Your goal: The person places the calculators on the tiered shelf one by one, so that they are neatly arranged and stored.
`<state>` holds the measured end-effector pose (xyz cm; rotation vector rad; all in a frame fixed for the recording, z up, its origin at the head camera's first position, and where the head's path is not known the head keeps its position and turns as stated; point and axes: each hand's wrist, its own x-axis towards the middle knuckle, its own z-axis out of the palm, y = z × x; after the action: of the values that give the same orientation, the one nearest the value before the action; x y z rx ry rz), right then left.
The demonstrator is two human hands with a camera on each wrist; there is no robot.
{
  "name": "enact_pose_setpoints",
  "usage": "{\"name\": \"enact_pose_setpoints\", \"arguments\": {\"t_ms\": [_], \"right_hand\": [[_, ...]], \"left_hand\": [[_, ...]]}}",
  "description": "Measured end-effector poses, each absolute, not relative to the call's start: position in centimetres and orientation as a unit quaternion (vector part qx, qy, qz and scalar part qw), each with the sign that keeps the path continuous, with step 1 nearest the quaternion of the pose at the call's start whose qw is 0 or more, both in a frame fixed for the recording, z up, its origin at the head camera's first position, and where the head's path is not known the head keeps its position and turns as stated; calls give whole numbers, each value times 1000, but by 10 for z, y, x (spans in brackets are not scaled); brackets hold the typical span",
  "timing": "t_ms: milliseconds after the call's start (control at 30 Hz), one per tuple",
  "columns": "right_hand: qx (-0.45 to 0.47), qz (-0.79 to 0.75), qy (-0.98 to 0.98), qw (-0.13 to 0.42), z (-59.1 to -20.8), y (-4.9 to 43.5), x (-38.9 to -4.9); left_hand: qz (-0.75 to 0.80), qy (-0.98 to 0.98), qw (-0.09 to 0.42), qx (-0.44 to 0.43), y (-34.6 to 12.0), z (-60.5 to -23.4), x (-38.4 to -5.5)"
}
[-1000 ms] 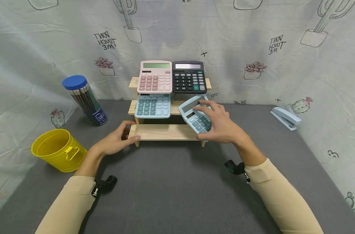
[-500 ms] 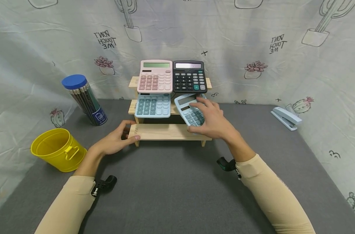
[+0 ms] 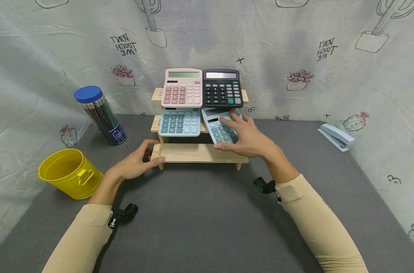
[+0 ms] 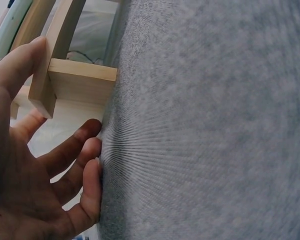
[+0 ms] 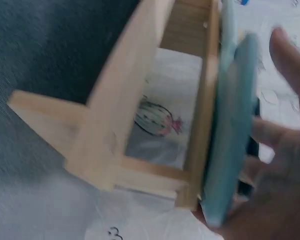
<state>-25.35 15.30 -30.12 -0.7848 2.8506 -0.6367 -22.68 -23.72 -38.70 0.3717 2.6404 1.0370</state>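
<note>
A three-tier wooden stand (image 3: 193,152) stands in the middle of the head view. My left hand (image 3: 136,162) holds the left end of its lowest board, thumb at the front edge; the left wrist view shows the other fingers loosely bent. My right hand (image 3: 249,137) holds a light blue calculator (image 3: 220,131) tilted against the middle tier's right side. In the right wrist view its thumb is apart from the calculator and a fingertip reaches round an edge. Another blue calculator (image 3: 179,123) sits to the left. Above are a pink calculator (image 3: 182,89) and a black calculator (image 3: 222,89).
A yellow bucket (image 3: 91,185) stands at the left, near my left forearm. Behind it leans a blue-lidded tube of pencils (image 3: 101,115). A light blue stapler (image 3: 334,137) lies at the far right on the grey tabletop (image 3: 207,227). A printed curtain (image 3: 261,49) hangs behind.
My right hand has moved left and slightly up with the blue calculator, which now leans on the middle tier, closer beside the other blue one. My left hand keeps its place on the stand.
</note>
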Motion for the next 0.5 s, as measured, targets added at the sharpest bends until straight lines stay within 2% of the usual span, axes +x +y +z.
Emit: {"name": "enact_pose_setpoints", "arguments": {"t_ms": [67,167,500], "right_hand": [[-276,-214,934,75,-299,158,-253],[-301,-215,926,67,-299,164,-256],[-258,-227,939,-30,-316,155,-262]], "left_hand": [[357,914,139,129,-237,-387,-227],[356,915,140,129,-238,-387,-227],[359,914,136,129,-238,-389,-226]]}}
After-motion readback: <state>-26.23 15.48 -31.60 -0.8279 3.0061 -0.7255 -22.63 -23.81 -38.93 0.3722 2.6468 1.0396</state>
